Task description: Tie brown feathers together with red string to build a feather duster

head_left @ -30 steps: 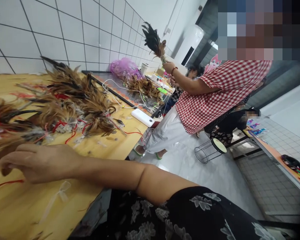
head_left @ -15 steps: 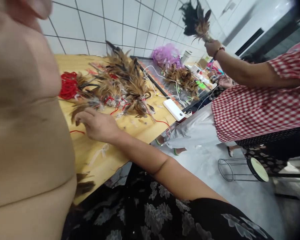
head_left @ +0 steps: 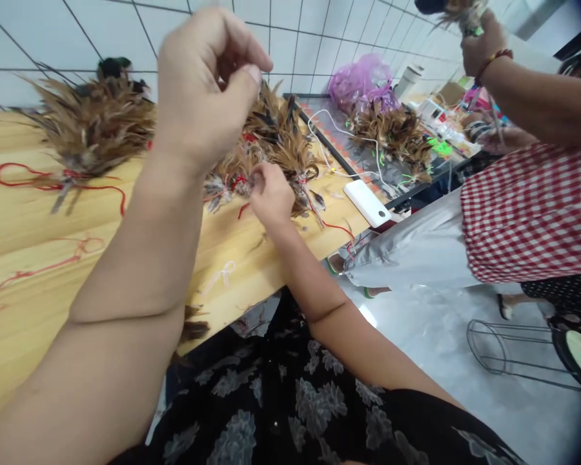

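Under your right hand (head_left: 271,194) lies the cluster of tied feather bundles (head_left: 283,145). Its knuckles face you and its fingers curl down among the tufts. The fingertips are hidden there, so you cannot tell whether they have closed on a bundle or only press on it. Half a second ago this hand rested on bare wood short of the cluster; it has now gone further out and is touching the feathers.

Your left hand (head_left: 206,84) has also changed. Its forearm filled the near side of the view; now the hand is lifted above and nearer to you than the right. Thumb is pressed against fingertips in a tight pinch, and nothing shows between them.

Just below your right wrist runs the near edge of the wooden table (head_left: 39,271), and your forearm crosses it. To the right of that hand a white power bank (head_left: 368,201) lies close to the same edge. Farther right, well apart, a co-worker's hand (head_left: 481,45) is held high.

Behind the bundles a tiled wall (head_left: 319,32) closes the far side. Open wood lies beneath and left of your raised arm, with only loops of red string (head_left: 24,175) and another feather heap (head_left: 91,126) beyond them.
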Demonstrator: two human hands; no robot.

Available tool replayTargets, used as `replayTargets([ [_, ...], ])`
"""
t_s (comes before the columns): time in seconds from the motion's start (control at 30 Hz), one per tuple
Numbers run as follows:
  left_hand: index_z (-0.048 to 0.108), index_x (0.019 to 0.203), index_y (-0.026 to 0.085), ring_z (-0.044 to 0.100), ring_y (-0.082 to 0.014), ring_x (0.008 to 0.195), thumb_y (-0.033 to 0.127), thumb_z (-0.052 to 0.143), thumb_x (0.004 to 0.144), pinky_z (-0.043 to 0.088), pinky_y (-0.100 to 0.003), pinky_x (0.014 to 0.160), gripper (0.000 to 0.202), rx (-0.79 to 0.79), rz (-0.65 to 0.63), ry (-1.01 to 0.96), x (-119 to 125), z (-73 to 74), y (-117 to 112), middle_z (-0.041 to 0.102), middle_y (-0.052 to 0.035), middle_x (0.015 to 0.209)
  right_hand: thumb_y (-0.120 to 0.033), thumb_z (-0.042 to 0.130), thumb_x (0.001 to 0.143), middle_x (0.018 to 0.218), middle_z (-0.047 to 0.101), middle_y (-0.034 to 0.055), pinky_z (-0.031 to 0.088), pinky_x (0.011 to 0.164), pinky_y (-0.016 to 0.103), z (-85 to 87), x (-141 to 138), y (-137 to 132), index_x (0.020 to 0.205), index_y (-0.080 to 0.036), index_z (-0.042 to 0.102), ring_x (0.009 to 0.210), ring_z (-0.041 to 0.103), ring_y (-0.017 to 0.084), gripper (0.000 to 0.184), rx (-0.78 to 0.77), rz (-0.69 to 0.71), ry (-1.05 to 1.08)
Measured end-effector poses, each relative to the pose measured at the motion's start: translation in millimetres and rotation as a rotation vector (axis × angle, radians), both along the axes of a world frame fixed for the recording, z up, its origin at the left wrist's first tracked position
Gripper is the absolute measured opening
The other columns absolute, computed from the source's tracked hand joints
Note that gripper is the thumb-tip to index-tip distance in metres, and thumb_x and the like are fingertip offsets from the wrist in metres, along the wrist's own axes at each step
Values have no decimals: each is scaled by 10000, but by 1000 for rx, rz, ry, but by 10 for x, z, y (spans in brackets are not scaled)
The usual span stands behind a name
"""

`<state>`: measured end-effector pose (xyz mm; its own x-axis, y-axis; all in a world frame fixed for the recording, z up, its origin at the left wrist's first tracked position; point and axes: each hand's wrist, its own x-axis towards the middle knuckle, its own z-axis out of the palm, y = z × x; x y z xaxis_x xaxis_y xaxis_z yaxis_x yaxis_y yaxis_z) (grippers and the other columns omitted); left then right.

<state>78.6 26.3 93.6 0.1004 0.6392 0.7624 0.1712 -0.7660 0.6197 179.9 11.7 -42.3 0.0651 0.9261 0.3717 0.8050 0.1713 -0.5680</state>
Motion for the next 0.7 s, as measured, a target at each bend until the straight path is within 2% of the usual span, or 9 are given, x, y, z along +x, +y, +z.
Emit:
replayTargets([
  [0.07, 706, 954, 149, 488, -92, 744, 24, 660, 889, 388, -270, 712, 149, -125, 56, 88, -15, -93, 70, 640, 31, 831, -179, 447, 1060, 1219, 717, 86, 570, 1090, 407, -64, 123, 141, 1133, -244, 704, 1216, 691, 243, 274, 17, -53, 73],
  [0.17, 704, 990, 171, 498, -111, 792, 51, 616, 946, 416, -279, 799, 155, -336, 169, 304, -158, -329, 243, 684, 33, 905, -151, 457, 1038, 1181, 718, 95, 550, 1102, 425, -82, 196, 320, 1075, -231, 686, 1167, 689, 245, 246, -8, -35, 89],
  [0.23, 698, 963, 182, 504, -138, 833, 74, 654, 917, 422, -296, 865, 125, -410, 211, 442, -353, -524, 378, 695, 29, 890, -157, 458, 1040, 1177, 712, 102, 537, 1115, 436, -41, 206, 461, 1053, -228, 671, 1156, 678, 246, 225, 17, 0, 73],
  [0.3, 692, 891, 208, 523, -183, 845, 129, 722, 859, 426, -317, 861, 91, -437, 208, 518, -606, -705, 489, 675, 19, 798, -200, 446, 1058, 1161, 703, 106, 535, 1120, 456, -3, 217, 641, 1043, -231, 662, 1159, 667, 253, 219, 75, 34, 62],
  [0.4, 683, 782, 245, 552, -237, 828, 202, 781, 794, 424, -336, 814, 107, -474, 235, 619, -982, -866, 558, 641, 1, 722, -286, 391, 1092, 1136, 697, 107, 554, 1094, 459, -40, 255, 939, 1050, -239, 662, 1166, 661, 257, 278, 161, 68, 50],
  [0.47, 694, 786, 241, 529, -211, 831, 224, 804, 810, 435, -307, 846, 113, -506, 295, 695, -1159, -867, 546, 618, 21, 701, -323, 362, 1105, 1144, 695, 119, 560, 1073, 445, -136, 287, 1088, 1065, -233, 664, 1164, 665, 258, 318, 182, 75, 6],
  [0.53, 714, 854, 226, 474, -162, 848, 228, 813, 864, 438, -239, 916, 100, -532, 364, 741, -1256, -787, 522, 578, 59, 668, -352, 345, 1116, 1140, 693, 130, 564, 1044, 427, -240, 315, 1155, 1079, -225, 667, 1151, 675, 260, 349, 194, 102, -68],
  [0.63, 760, 1006, 182, 452, -118, 855, 183, 755, 957, 440, -200, 984, 49, -581, 517, 744, -1296, -555, 512, 601, 78, 734, -385, 299, 1132, 1129, 688, 133, 570, 973, 401, -297, 321, 1109, 1111, -222, 677, 1123, 686, 261, 412, 269, 197, -146],
  [0.7, 782, 1153, 120, 512, -113, 893, 216, 689, 1023, 467, -263, 1034, 186, -587, 621, 761, -1305, -360, 503, 675, 37, 903, -386, 257, 1140, 1162, 683, 146, 561, 926, 408, -249, 288, 1036, 1140, -216, 683, 1109, 690, 271, 458, 321, 235, -179],
])
